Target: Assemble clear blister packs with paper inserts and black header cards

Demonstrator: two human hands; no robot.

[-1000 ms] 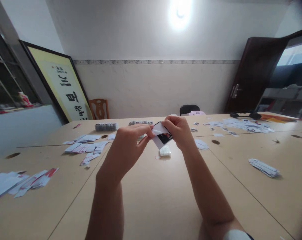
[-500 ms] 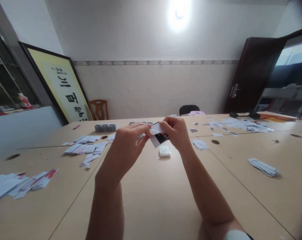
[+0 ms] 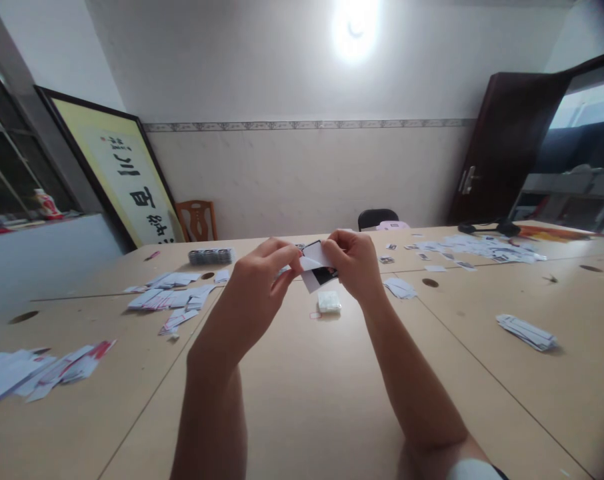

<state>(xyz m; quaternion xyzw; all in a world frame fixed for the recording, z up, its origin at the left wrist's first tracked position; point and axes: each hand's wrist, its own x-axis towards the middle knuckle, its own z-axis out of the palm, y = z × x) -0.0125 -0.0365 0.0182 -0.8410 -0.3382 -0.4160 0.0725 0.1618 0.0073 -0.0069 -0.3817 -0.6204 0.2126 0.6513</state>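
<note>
Both hands are holding one small card (image 3: 316,268) up above the bench (image 3: 332,400). The left hand (image 3: 262,280) is pinching its left edge, the right hand (image 3: 356,265) its right edge.

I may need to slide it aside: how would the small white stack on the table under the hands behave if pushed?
The small white stack looks light and low, so it would probably slide on the smooth table rather than tip. It seems made of loose pieces, so it may shear apart.
</note>
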